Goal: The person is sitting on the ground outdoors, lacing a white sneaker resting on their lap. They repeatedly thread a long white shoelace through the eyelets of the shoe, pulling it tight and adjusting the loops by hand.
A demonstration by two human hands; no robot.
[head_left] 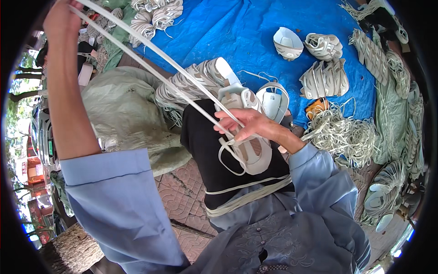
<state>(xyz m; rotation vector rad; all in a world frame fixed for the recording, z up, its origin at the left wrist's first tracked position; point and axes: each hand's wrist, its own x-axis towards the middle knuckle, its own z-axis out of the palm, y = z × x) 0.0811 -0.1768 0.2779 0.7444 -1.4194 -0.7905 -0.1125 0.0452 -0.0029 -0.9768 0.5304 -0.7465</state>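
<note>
The left hand (61, 20), raised at the upper left, has its fingers clamped on a long flat white lace (182, 71), whose two strands stretch taut down to a white-and-beige shoe upper (256, 160) lying on black cloth (197, 130) over the person's lap. At the upper, the right hand (255, 123) has its thumb and fingers bent about the strands, though I cannot tell whether they pinch them. Beyond lie a crumpled blue plastic sheet (219, 36) and a tangled heap of off-white laces (342, 134).
</note>
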